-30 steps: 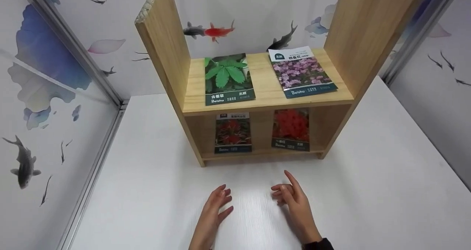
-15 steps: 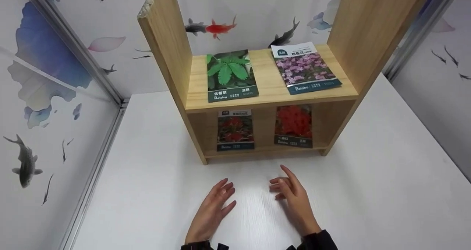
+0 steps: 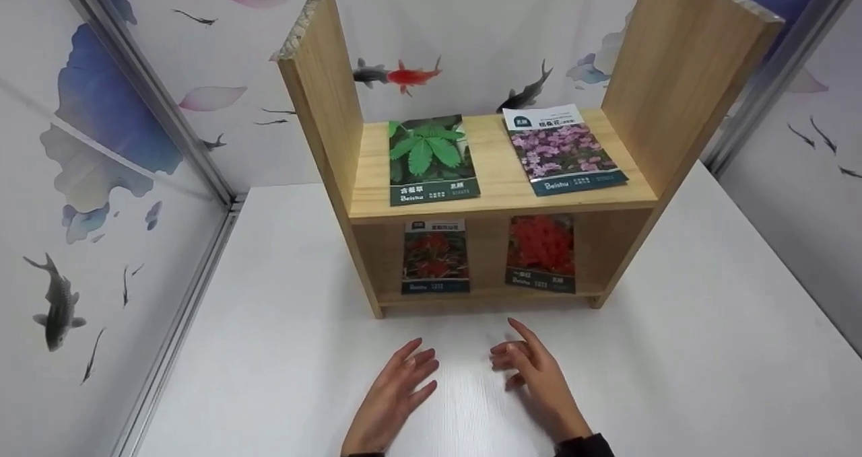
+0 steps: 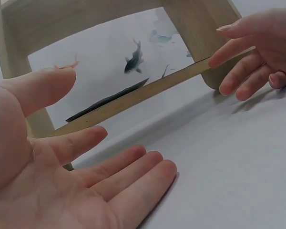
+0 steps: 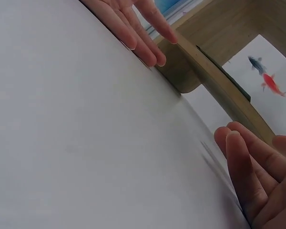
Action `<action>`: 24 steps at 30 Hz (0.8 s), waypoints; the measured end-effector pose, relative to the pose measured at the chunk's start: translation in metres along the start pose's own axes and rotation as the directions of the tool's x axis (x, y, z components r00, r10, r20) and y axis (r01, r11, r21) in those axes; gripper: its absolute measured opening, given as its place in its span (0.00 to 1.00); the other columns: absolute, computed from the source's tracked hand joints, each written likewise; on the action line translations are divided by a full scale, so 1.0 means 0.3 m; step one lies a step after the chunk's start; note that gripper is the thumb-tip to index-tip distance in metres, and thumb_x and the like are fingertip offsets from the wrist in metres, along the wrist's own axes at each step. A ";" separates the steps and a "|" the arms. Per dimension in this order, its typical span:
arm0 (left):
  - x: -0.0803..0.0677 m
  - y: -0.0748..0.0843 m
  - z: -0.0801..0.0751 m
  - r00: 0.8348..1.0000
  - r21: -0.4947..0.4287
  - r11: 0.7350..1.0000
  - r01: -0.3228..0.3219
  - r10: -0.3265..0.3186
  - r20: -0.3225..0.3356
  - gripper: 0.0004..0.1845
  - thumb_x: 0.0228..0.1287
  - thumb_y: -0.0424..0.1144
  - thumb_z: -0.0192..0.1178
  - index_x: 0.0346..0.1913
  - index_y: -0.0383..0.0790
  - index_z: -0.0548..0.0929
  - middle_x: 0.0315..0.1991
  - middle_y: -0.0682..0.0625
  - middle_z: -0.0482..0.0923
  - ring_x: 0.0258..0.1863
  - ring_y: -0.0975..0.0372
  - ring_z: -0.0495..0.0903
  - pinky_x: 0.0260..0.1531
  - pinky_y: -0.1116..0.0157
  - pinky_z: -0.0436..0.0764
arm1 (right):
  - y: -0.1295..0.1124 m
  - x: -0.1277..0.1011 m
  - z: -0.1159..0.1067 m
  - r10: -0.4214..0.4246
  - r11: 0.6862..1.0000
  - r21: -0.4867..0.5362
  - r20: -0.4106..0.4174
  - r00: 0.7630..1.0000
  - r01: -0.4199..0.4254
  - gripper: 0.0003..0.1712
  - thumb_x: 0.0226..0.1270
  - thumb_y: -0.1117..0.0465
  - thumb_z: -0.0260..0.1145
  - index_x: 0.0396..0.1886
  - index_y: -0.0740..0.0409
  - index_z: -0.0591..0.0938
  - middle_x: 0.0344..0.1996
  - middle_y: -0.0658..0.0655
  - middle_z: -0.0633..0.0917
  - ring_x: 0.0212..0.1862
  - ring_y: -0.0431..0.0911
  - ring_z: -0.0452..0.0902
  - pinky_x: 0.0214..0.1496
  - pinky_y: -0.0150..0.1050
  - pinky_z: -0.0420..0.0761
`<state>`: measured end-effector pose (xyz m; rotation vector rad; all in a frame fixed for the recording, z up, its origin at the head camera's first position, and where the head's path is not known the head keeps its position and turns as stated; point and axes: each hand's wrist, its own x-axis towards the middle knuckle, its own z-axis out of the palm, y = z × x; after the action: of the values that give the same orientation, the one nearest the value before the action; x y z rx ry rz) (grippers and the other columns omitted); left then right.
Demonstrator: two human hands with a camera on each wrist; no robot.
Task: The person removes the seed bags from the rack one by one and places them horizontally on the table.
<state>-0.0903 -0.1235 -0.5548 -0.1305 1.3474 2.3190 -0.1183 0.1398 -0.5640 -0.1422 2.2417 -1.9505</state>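
Observation:
My left hand [image 3: 397, 393] and right hand [image 3: 528, 369] hover just above the white table [image 3: 673, 349], palms facing each other, fingers relaxed, holding nothing. In front of them stands a small wooden shelf [image 3: 337, 127]. On its upper board lie a green-leaf seed packet [image 3: 431, 159] and a purple-flower packet [image 3: 564, 149]. In the lower bay stand a dark red-flower packet [image 3: 436, 256] and a bright red-flower packet [image 3: 541, 253]. The left wrist view shows my open left palm [image 4: 62, 181] with the right fingers [image 4: 248, 52] beyond it.
White wall panels painted with fish and petals [image 3: 101, 141] enclose the table on the left, back and right. A metal corner post [image 3: 168, 120] runs down at the left. Bare tabletop lies on both sides of the shelf.
Both hands have stayed close together in front of the shelf, shifting only slightly. The camera view tilted a little, so the shelf sits lower in the frame.

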 end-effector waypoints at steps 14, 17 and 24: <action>0.072 -0.010 0.042 0.962 0.353 0.913 -0.204 0.255 -0.102 0.28 0.68 0.47 0.50 0.69 0.45 0.61 0.64 0.44 0.65 0.60 0.54 0.70 0.52 0.59 0.75 | -0.110 0.053 0.039 -0.101 0.991 0.090 0.045 0.994 0.097 0.33 0.73 0.58 0.50 0.71 0.64 0.51 0.45 0.65 0.81 0.40 0.63 0.79 0.37 0.49 0.81; 0.089 -0.006 0.042 0.956 0.405 0.886 -0.225 0.280 -0.082 0.31 0.68 0.46 0.50 0.71 0.50 0.55 0.64 0.45 0.66 0.59 0.55 0.71 0.51 0.59 0.76 | -0.122 0.062 0.043 -0.110 0.989 0.107 0.024 0.994 0.107 0.34 0.72 0.57 0.50 0.72 0.60 0.50 0.45 0.63 0.81 0.40 0.63 0.78 0.37 0.50 0.80; 0.123 -0.011 0.044 0.940 0.480 0.841 -0.250 0.329 -0.088 0.34 0.68 0.44 0.51 0.72 0.55 0.48 0.64 0.49 0.66 0.56 0.58 0.74 0.49 0.63 0.77 | -0.103 0.068 0.062 -0.086 0.984 0.158 0.013 0.996 0.083 0.37 0.72 0.58 0.51 0.73 0.56 0.44 0.47 0.63 0.81 0.41 0.62 0.79 0.38 0.49 0.80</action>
<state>-0.1199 -0.0987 -0.5617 0.0374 2.1000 2.1744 -0.1360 0.1136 -0.5373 -0.2384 2.0909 -2.1503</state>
